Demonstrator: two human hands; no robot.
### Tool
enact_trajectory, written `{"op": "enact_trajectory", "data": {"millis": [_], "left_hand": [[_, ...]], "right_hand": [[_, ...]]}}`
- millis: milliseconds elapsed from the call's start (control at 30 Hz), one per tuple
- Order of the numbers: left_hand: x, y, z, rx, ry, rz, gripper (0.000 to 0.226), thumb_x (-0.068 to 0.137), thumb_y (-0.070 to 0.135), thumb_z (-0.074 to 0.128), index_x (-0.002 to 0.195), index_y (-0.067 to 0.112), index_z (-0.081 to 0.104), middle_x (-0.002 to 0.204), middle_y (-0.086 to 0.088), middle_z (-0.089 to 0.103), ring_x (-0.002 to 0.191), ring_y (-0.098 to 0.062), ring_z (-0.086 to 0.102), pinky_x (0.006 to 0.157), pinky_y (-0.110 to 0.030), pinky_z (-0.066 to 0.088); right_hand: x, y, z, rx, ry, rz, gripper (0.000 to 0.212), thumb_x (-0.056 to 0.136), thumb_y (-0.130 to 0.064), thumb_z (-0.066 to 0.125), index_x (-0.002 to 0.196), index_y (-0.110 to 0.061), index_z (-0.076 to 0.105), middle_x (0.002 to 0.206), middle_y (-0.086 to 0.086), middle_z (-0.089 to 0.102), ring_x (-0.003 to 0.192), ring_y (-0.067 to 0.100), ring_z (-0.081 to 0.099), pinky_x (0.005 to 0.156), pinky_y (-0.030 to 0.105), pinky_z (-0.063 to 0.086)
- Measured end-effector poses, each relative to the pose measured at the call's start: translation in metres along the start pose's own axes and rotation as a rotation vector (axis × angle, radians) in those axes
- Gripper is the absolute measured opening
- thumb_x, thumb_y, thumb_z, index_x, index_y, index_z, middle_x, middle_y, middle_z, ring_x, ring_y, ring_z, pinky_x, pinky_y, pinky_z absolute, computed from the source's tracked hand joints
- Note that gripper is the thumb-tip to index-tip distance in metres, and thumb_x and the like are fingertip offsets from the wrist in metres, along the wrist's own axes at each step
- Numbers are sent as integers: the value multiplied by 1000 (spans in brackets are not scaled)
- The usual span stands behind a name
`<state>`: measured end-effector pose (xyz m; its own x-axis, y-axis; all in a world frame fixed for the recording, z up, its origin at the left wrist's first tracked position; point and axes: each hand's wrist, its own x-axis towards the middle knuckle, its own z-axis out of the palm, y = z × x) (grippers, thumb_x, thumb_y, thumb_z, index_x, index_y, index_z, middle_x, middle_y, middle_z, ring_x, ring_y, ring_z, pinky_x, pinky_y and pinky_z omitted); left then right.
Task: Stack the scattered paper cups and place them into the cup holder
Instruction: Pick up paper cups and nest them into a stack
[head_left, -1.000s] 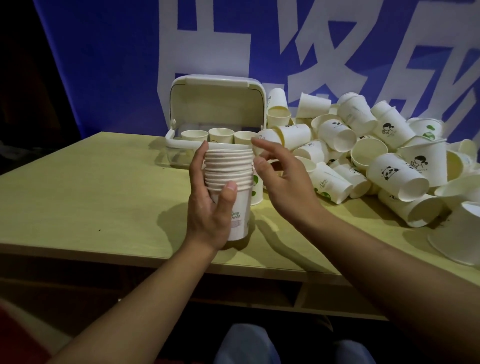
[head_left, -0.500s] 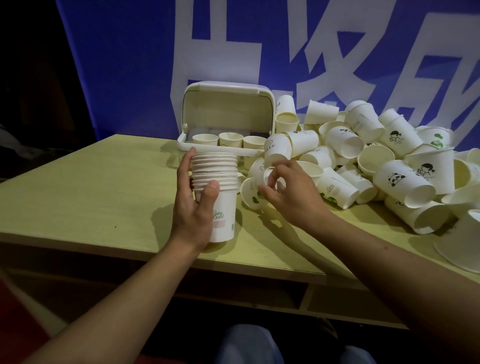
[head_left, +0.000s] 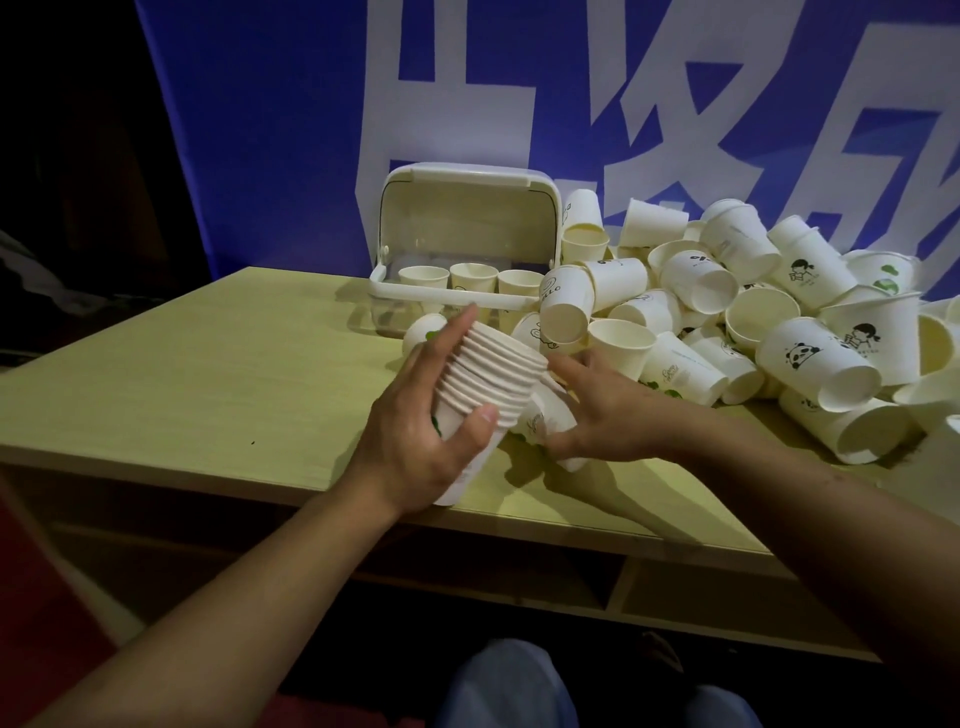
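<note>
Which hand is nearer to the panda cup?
Right. The right hand lies just left of the panda cup, holding a single cup. The left hand is farther left, holding the stack.

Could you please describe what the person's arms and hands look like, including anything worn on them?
Both forearms are bare up to the frame's edge, with no sleeves showing. The left hand and right hand wear no gloves, and no rings, watch or bracelets are visible. The left thumbnail looks short and unpainted.

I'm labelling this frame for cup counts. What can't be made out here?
- Head view: lower cups in the stack are hidden by the left hand.
- Single cup: its rim is hidden behind the stack and right hand.
- Loose pile: cut off by the right edge.
- Cup holder: depth of its stacks is unreadable.
</note>
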<state>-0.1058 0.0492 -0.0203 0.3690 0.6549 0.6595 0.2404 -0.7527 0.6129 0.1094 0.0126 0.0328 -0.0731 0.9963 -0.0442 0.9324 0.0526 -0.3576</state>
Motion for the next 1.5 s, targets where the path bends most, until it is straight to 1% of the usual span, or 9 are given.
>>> {"op": "enact_trajectory", "data": {"millis": [67, 233, 400, 567, 667, 1067, 1167, 1333, 1500], "left_hand": [[0, 3, 0, 75, -33, 41, 74, 81, 60, 50, 146, 58, 16, 136, 14, 42, 109, -4, 53, 85, -33, 55], [1, 4, 0, 102, -57, 87, 74, 81, 58, 51, 146, 62, 15, 129, 23, 38, 113, 2, 49, 84, -31, 54], [4, 4, 2, 91, -49, 120, 76, 82, 57, 51, 146, 64, 12, 127, 24, 42, 111, 0, 52, 82, -27, 51], [3, -1, 5, -23, 18, 114, 87, 86, 51, 53, 153, 52, -3, 128, 32, 47, 106, 4, 60, 81, -10, 48], [1, -14, -1, -92, 122, 76, 85, 88, 50, 50, 153, 45, -4, 131, 25, 47, 107, 3, 61, 83, -13, 50], [-6, -47, -80, -26, 354, -84, 75, 82, 55, 50, 148, 39, 20, 126, 24, 46, 100, 17, 57, 74, -3, 46], [-13, -50, -92, -15, 385, -131, 75, 80, 58, 50, 147, 44, 19, 128, 14, 49, 99, 16, 57, 72, -4, 47], [-19, -53, -95, -17, 371, -136, 77, 80, 58, 51, 149, 42, 19, 127, 28, 43, 103, 15, 56, 75, -4, 46], [-15, -43, -89, -65, 346, -120, 77, 81, 56, 50, 149, 40, 20, 125, 30, 42, 104, 16, 56, 74, -5, 48]], "right_hand": [[2, 3, -2, 102, 78, -3, 79, 79, -35, 79, 141, -40, 31, 141, 7, 39, 121, 28, 49, 99, 43, 52], [-3, -3, -11, 544, 619, -72, 64, 84, -34, 75, 136, -37, 37, 128, -1, 46, 98, 15, 61, 67, 32, 62], [-14, -32, -16, 769, 842, -308, 64, 88, -26, 73, 136, -32, 33, 131, -5, 44, 101, 3, 56, 65, 12, 53], [-10, -58, 7, 769, 740, -342, 50, 90, -30, 71, 130, -36, 42, 129, -8, 50, 106, 6, 59, 77, 23, 58], [-2, -65, 25, 750, 690, -329, 37, 94, -31, 66, 128, -39, 54, 123, -14, 54, 105, 8, 59, 87, 33, 56], [59, -98, 29, 292, 410, -292, 36, 96, -32, 62, 132, -32, 61, 136, -10, 59, 125, 9, 51, 106, 35, 43], [82, -106, 36, 197, 290, -276, 43, 94, -37, 64, 136, -31, 56, 139, -7, 56, 126, 12, 50, 101, 31, 41], [97, -111, 46, 235, 48, -210, 57, 91, -43, 67, 144, -34, 46, 131, -2, 58, 108, 16, 56, 75, 23, 44], [88, -101, 35, 230, 100, -216, 66, 93, -42, 64, 150, -37, 32, 132, -5, 54, 105, 16, 56, 83, 31, 49]]}}
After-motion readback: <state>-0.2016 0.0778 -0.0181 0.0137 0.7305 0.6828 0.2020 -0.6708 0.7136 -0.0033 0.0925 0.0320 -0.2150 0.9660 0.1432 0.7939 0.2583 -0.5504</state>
